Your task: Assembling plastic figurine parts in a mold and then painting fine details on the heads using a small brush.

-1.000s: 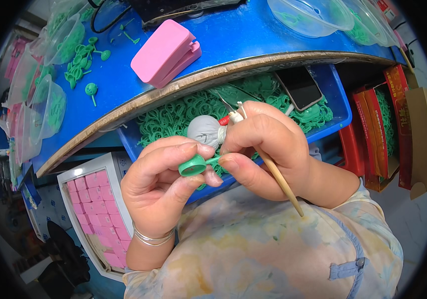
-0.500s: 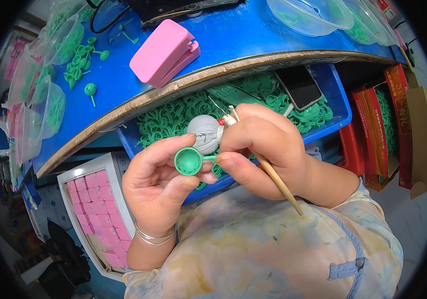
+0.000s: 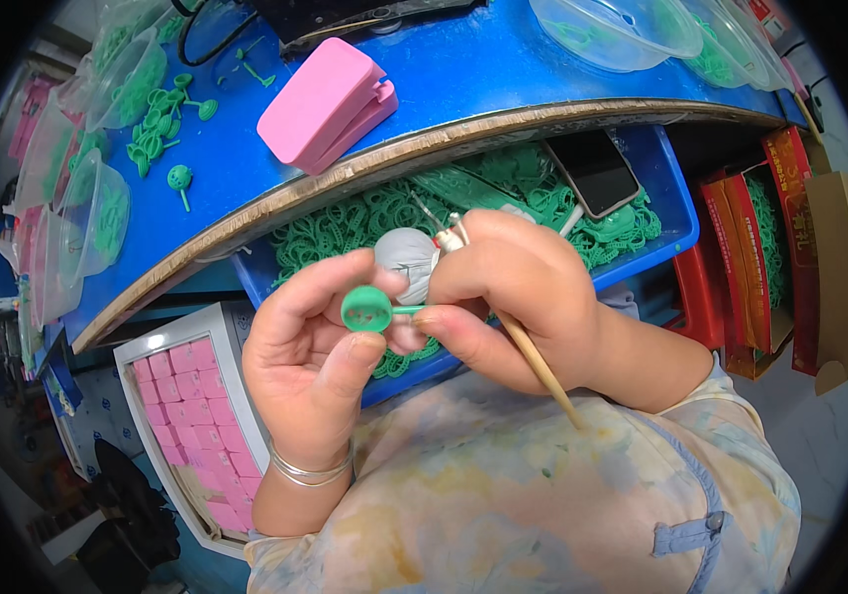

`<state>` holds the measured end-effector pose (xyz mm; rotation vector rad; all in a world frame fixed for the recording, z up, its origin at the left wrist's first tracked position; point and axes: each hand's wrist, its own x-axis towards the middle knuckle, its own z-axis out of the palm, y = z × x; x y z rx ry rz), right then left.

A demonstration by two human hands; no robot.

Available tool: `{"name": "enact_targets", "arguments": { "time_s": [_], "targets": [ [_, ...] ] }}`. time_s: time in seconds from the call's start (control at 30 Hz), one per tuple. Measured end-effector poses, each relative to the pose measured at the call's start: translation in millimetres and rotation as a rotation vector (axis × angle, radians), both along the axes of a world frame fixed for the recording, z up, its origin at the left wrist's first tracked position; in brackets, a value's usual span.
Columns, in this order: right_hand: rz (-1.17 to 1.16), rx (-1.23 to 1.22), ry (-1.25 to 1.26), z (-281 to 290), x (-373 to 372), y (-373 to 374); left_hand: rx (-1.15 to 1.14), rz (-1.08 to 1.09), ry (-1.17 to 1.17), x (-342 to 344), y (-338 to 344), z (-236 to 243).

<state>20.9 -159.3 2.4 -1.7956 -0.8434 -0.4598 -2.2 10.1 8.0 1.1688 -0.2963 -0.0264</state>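
Left hand (image 3: 310, 361): we pinch a round green disc (image 3: 367, 308) between thumb and forefinger, its open face toward us.
Right hand (image 3: 518, 297): our fingers close narrow on the disc's thin stem and grip a wooden brush (image 3: 533, 356), handle slanting down-right.
Disc: held above the blue bin (image 3: 666, 213), just in front of a grey-white bundle (image 3: 407, 257).
Bin: full of green parts, a phone (image 3: 597, 170) lying on them.
Surface (image 3: 483, 69): blue, carrying a pink case (image 3: 325, 99) and loose green pieces (image 3: 161, 119).
Lower left: a tray (image 3: 201, 416) of pink blocks.
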Motion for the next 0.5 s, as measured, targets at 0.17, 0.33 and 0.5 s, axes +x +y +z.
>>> {"name": "enact_targets", "arguments": {
  "time_s": [0.17, 0.33, 0.5],
  "targets": [
    [-0.058, 0.004, -0.018, -1.3, -0.8, -1.1, -0.037, 0.007, 0.029, 2.1, -2.8, 1.8],
    [-0.073, 0.001, -0.066, -0.8, 0.3, -1.4, 0.032, -0.006, 0.050, 0.9, 0.1, 1.6],
    [-0.086, 0.032, -0.116, -4.8, 1.5, 0.0, 0.013, -0.050, 0.021, 1.7, 2.5, -1.2]
  ]
}}
